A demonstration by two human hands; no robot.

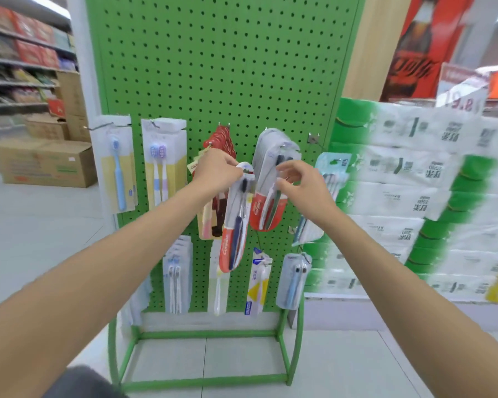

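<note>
Left hand (216, 170) pinches the red toothbrush pack (233, 231) by its top, before the pegboard (213, 67); right hand (302, 188) curls at the hanging bunch (268, 196), grip unclear; hanging step, seemingly; next, align its hole and slide it on.

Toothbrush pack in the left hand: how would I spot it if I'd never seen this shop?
Find the tall green pegboard stand. Halfway up it, the left hand pinches the top of a red-and-white toothbrush pack. Unlike its neighbours on hooks, it hangs tilted from that hand, with a dark blue brush inside.
</note>
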